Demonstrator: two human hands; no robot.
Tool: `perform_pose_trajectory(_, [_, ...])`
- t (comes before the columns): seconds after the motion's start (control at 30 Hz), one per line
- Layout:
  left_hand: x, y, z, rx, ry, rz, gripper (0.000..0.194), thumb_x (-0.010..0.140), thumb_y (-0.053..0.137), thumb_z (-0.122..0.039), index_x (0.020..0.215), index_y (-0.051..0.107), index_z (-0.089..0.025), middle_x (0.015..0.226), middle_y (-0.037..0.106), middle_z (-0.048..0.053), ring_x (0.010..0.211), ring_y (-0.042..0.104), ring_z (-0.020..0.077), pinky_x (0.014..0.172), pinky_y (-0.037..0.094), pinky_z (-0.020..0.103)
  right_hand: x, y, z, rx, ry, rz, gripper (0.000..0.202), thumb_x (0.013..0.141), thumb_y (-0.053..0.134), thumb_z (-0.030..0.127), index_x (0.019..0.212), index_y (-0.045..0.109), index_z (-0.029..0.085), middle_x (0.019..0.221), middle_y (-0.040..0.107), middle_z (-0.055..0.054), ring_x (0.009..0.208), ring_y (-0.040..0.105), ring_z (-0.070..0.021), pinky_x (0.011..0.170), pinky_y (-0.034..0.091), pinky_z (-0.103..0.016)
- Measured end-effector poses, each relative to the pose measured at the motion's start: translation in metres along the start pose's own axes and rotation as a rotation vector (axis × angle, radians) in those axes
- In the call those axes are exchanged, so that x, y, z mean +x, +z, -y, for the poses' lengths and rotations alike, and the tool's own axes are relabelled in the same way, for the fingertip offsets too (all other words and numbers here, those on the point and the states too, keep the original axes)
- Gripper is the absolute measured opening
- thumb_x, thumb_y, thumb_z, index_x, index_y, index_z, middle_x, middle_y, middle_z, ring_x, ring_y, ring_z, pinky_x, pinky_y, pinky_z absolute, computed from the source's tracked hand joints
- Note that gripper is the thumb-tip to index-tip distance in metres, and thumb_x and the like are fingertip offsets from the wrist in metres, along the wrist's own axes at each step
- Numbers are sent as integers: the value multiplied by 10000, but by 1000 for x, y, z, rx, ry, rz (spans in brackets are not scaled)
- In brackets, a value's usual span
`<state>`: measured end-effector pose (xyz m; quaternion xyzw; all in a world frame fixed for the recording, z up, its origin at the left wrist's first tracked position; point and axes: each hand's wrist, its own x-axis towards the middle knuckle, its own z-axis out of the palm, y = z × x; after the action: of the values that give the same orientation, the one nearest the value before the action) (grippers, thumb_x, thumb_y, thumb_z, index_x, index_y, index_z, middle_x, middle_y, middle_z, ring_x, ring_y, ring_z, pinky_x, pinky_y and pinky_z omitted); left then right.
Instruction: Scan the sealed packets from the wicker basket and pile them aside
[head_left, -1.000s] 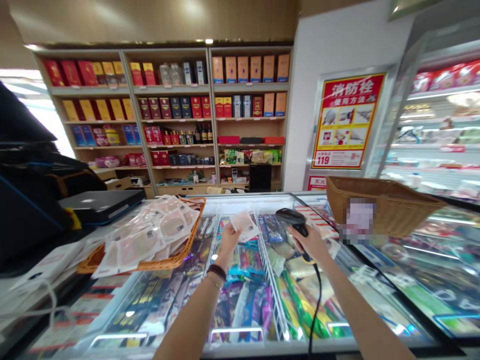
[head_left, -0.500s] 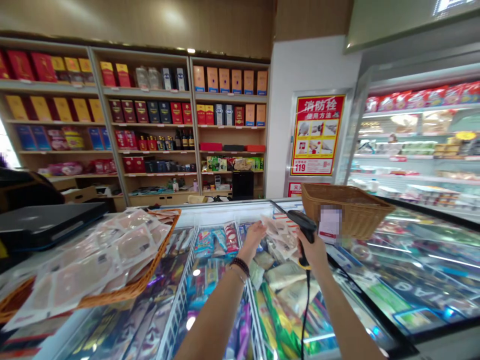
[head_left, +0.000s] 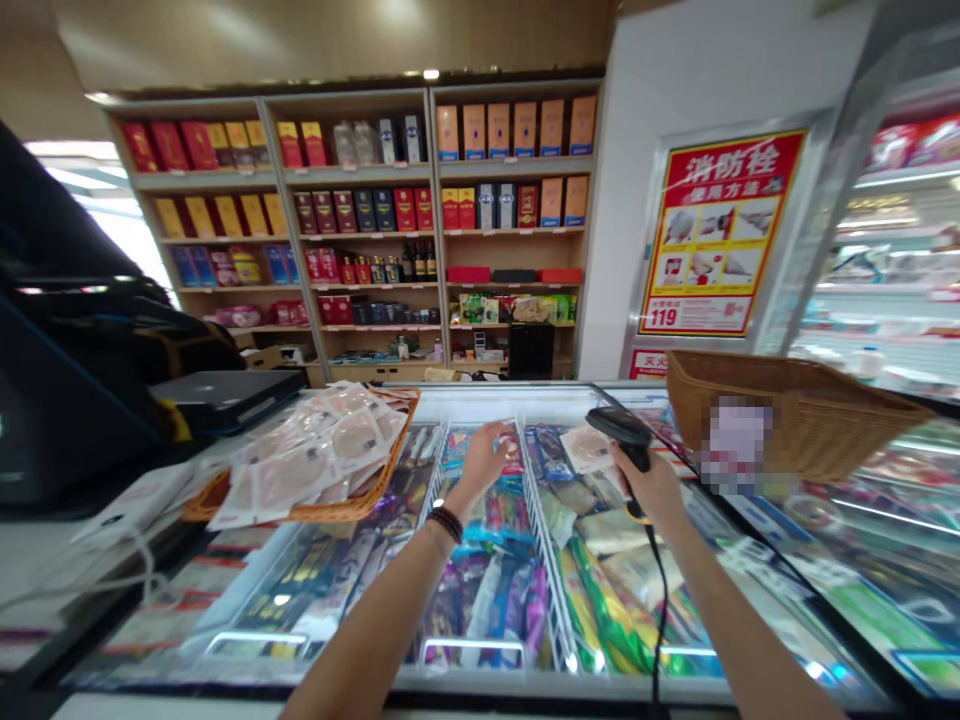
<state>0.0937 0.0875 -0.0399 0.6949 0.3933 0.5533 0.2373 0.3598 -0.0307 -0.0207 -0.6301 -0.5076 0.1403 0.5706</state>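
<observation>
My right hand is wrapped round the handle of a black barcode scanner, its cord hanging down over the freezer. A flat clear packet shows just left of the scanner head; whether my fingers touch it I cannot tell. Over the glass freezer top, my left hand is raised with bent fingers, a beaded bracelet on the wrist; whether it holds anything is too small to tell. Left of it, an orange wicker tray is heaped with similar flat packets.
Below the glass lie wrapped goods between white wire dividers. A brown wicker basket stands at the right. Dark equipment and a pale cable are at the left. Shelves of boxes line the back.
The view has swung left, showing more of the left counter. My left hand has moved away from the packets by the scanner, and the gap between my hands has widened.
</observation>
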Motion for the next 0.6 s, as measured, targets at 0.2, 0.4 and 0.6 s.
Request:
perform_pose_trajectory(0.2, [2, -120, -4, 590, 71, -88, 388, 857, 577, -83, 1203, 727, -174, 1355, 683, 159, 1320, 588, 324, 1196, 407, 498, -4, 43, 23, -2, -47, 114, 490, 781, 623, 703, 574, 522, 271, 399, 548, -11, 365, 524, -184, 459, 431, -322])
perform_pose_trajectory(0.4, [-7, -221, -9, 1023, -144, -131, 710, 782, 746, -202, 1449, 515, -122, 1521, 537, 219, 1420, 467, 381, 1200, 355, 480, -19, 96, 49, 100, -68, 235, 475, 788, 630, 705, 629, 524, 270, 417, 560, -2, 379, 528, -184, 466, 433, -316])
perform_pose_trajectory(0.6, [-20, -255, -9, 1189, -418, -41, 760, 762, 833, -361, 1406, 526, -98, 1413, 608, 269, 1348, 528, 439, 1102, 422, 490, -42, 128, 59, -55, -198, 359, 472, 811, 585, 711, 657, 549, 266, 461, 582, -22, 485, 615, -234, 538, 429, -318])
